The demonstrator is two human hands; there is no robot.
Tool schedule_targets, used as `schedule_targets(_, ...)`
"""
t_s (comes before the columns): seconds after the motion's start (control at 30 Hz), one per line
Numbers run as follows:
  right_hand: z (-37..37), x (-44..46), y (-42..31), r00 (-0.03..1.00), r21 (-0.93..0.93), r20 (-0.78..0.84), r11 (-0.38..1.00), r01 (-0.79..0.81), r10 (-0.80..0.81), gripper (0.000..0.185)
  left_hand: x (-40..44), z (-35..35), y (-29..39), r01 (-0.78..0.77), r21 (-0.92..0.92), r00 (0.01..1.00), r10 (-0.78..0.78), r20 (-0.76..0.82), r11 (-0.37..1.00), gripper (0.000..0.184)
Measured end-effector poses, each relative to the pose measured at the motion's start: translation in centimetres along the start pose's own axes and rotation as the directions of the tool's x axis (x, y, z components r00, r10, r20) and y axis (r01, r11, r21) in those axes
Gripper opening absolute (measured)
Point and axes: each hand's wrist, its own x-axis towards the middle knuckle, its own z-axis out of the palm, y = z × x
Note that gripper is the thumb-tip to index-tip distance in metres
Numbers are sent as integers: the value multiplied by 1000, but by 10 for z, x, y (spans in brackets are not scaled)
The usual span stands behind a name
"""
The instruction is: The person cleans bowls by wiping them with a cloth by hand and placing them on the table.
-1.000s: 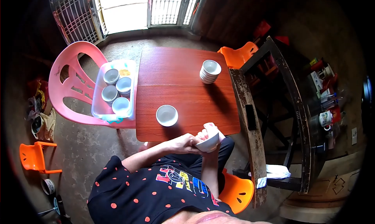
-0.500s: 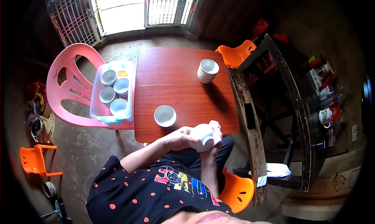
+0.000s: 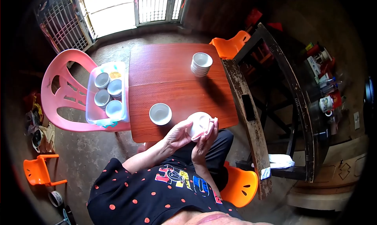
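A small white bowl (image 3: 196, 120) is held up just over the near edge of the table. My left hand (image 3: 178, 136) grips the bowl's left side, thumb on top. Against the bowl's right side, my right hand (image 3: 203, 145) presses a pale pink cloth (image 3: 209, 129); its fingers are partly hidden by the cloth. A single white bowl (image 3: 160, 114) stands upright on the table to the left of my hands. Farther back on the right is a stack of several white bowls (image 3: 202, 64).
A clear plastic box (image 3: 88, 103) with stacked bowls sits on a pink chair (image 3: 55, 103), left of the brown table (image 3: 165, 68). A worn wooden bench (image 3: 255, 146) runs along the right. Orange chairs (image 3: 239, 185) stand around, one beneath me.
The bowl in my hands has turned from showing its footed underside, and the pink cloth now shows at its right side. The whole view has shifted slightly.
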Motion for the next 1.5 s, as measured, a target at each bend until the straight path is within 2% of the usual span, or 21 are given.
schedule_targets(0.1,-18,30,13,983,-19,147,993,117,-113,39,-5,5,-1,9,62,1000,-10,15,998,55)
schedule_targets(0.13,-25,51,-6,962,107,257,987,-123,92,38,-7,5,0,41,127,999,-43,20,991,56)
schedule_targets(0.2,-42,81,10,762,182,647,969,-164,8,39,-10,4,2,104,253,993,-113,22,962,57)
schedule_targets(0.27,-45,90,13,610,251,780,824,-507,138,41,-12,4,1,88,365,994,-107,32,927,57)
schedule_targets(0.33,-37,77,17,645,428,727,578,-695,236,42,-9,6,2,49,473,994,-88,61,880,56)
schedule_targets(0.4,-10,34,38,705,640,322,404,-654,632,43,-12,18,-5,-165,586,986,121,115,793,49)
schedule_targets(0.43,0,29,21,652,848,336,84,-524,680,41,-10,14,-9,-197,703,980,157,123,683,44)
schedule_targets(0.53,5,18,69,674,821,528,-106,-561,517,32,-9,6,-17,-307,919,949,151,276,248,31)
schedule_targets(0.57,-2,31,52,717,776,461,155,-612,523,32,-12,16,-12,-192,928,981,76,176,319,32)
schedule_targets(0.6,-13,42,56,764,768,544,160,-620,347,36,-13,27,-3,-71,921,997,-5,79,382,34)
schedule_targets(0.67,-29,74,25,646,541,641,353,-763,413,42,-13,26,17,193,563,977,-211,-35,804,53)
schedule_targets(0.73,-35,91,4,609,397,759,577,-714,231,44,-9,39,25,227,457,963,-268,26,860,54)
schedule_targets(0.83,-15,55,24,551,663,568,58,-747,612,48,-4,31,17,66,415,993,-100,60,907,54)
schedule_targets(0.87,-19,33,23,779,813,487,121,-570,394,46,-3,30,12,3,428,996,-42,82,904,52)
schedule_targets(0.93,9,35,5,504,867,250,41,-497,827,41,0,20,-6,-137,684,991,99,95,716,35)
schedule_targets(1.0,2,27,35,607,831,478,-103,-547,636,37,-2,21,-6,-129,937,991,68,113,325,30)
schedule_targets(1.07,-6,40,40,662,807,565,-161,-569,493,37,-12,50,-1,9,878,996,73,-50,479,30)
schedule_targets(1.1,-14,51,22,546,751,588,-151,-643,597,39,-12,47,10,60,689,996,1,-88,722,32)
schedule_targets(1.13,-24,55,20,639,664,584,158,-731,500,44,-9,44,21,114,432,991,-74,-108,894,34)
schedule_targets(1.27,-14,54,9,909,351,222,840,-413,354,49,-6,39,18,-30,181,997,42,-66,983,41)
schedule_targets(1.5,-18,37,15,993,-49,74,994,97,-93,41,-7,19,15,-107,205,992,119,-47,973,41)
